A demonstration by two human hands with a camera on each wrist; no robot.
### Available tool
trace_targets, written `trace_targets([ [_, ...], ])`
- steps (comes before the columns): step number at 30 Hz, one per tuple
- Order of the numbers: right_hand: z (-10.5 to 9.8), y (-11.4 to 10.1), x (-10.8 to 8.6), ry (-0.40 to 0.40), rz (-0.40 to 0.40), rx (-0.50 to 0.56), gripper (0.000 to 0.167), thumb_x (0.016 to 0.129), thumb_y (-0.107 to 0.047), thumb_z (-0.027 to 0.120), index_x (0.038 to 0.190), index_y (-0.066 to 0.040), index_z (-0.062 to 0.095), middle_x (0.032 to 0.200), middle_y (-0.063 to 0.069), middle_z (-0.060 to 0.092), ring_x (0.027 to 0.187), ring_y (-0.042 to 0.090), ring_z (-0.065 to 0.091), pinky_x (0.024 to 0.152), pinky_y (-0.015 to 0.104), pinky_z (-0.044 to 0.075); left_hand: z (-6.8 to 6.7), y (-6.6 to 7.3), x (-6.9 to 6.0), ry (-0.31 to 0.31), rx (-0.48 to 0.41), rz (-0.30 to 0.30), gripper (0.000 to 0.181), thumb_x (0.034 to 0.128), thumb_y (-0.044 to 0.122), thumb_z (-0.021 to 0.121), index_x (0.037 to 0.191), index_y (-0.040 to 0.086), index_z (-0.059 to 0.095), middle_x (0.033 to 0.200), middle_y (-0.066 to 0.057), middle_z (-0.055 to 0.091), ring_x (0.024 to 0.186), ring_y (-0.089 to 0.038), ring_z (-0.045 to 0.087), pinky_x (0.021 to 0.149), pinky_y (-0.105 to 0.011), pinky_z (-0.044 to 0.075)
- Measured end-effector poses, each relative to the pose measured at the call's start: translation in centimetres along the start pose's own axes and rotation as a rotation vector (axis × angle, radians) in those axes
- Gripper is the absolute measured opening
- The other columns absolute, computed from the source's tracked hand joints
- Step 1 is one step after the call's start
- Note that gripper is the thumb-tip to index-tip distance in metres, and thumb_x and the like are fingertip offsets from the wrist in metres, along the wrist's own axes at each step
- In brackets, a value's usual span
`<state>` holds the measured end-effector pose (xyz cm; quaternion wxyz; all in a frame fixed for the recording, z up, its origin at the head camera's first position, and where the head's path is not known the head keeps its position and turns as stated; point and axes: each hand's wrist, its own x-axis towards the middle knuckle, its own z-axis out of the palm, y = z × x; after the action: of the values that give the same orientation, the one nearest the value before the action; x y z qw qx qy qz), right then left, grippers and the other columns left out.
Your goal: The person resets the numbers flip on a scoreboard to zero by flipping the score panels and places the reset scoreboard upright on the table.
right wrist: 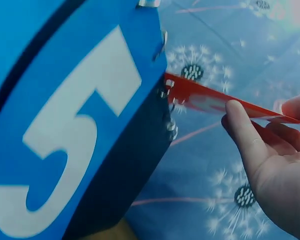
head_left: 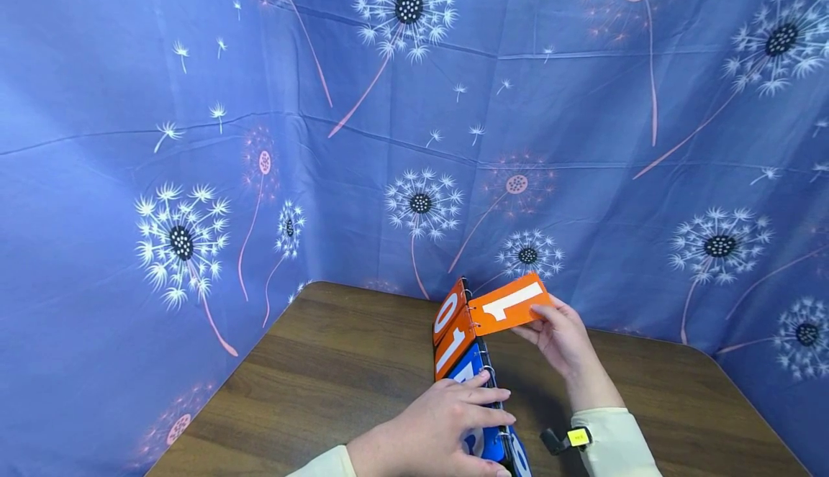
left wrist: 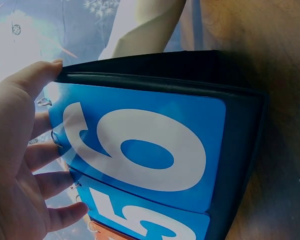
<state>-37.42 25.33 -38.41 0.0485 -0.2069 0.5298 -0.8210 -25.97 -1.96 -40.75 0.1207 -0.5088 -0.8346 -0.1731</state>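
A tabletop flip scoreboard (head_left: 469,383) with a black folding stand and ring-bound number cards stands on the table. Its blue cards show a 6 (left wrist: 140,145) and a 5 (right wrist: 75,135) on one side. Orange cards, 0 (head_left: 447,311) and 1 (head_left: 451,351), hang at the far end. My left hand (head_left: 447,423) holds the scoreboard's top edge at the near end, fingers spread across the rings. My right hand (head_left: 562,337) pinches the free end of an orange card marked 1 (head_left: 508,306), lifted out from its rings. Part of the blue cards is hidden behind my left hand.
The wooden table (head_left: 337,362) reaches back to a blue dandelion-print cloth (head_left: 350,196) hung behind it and along the left. A black strap with a yellow tag (head_left: 578,437) is at the right sleeve.
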Motion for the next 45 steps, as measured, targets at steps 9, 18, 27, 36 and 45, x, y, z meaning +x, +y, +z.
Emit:
trace_targets([
  [9,2.1,-1.1,0.3,-0.042,-0.067,-0.090,0.036,0.109,-0.008,0.046,0.143,0.003,0.051,0.122,0.007,0.074,0.106,0.021,0.076,0.087,0.039,0.062,-0.1,0.2,0.2,-0.004,0.004,-0.005,0.055,0.0971,0.062,0.059,0.145,0.036,0.058,0.159,0.014,0.048,0.152,-0.022,0.042,0.112,-0.042,0.049],
  [18,6.8,-2.7,3.0,-0.015,-0.029,-0.587,0.044,0.104,-0.015,0.058,0.142,0.006,0.053,0.118,0.017,0.071,0.098,0.023,0.076,0.080,0.045,0.064,-0.2,0.1,0.0,-0.003,0.019,-0.002,0.054,0.0975,0.063,0.058,0.145,0.037,0.058,0.160,0.013,0.047,0.153,-0.023,0.040,0.112,-0.043,0.049],
  [27,11.3,-2.6,5.6,-0.297,-0.043,-1.213,0.040,0.099,-0.019,0.063,0.137,-0.008,0.065,0.123,0.016,0.074,0.103,0.025,0.075,0.082,0.039,0.063,-0.1,0.1,0.1,-0.008,-0.004,0.003,0.054,0.0979,0.060,0.060,0.145,0.034,0.059,0.160,0.012,0.047,0.153,-0.023,0.040,0.112,-0.044,0.049],
  [36,11.9,-1.2,6.5,-0.613,-0.042,-1.507,0.023,0.098,-0.015,0.065,0.119,-0.010,0.076,0.099,-0.003,0.077,0.074,0.002,0.067,0.072,0.024,0.058,0.1,0.1,0.1,-0.002,0.018,0.012,0.052,0.0982,0.059,0.060,0.144,0.034,0.060,0.159,0.012,0.049,0.152,-0.022,0.041,0.111,-0.042,0.049],
  [45,11.6,0.0,6.9,-0.700,-0.124,-1.656,0.009,0.088,-0.013,0.075,0.094,-0.016,0.081,0.080,-0.011,0.070,0.063,0.002,0.052,0.062,0.021,0.051,0.0,0.1,0.0,0.021,0.044,0.022,0.053,0.0975,0.059,0.061,0.144,0.033,0.061,0.158,0.011,0.050,0.152,-0.023,0.042,0.112,-0.041,0.049],
])
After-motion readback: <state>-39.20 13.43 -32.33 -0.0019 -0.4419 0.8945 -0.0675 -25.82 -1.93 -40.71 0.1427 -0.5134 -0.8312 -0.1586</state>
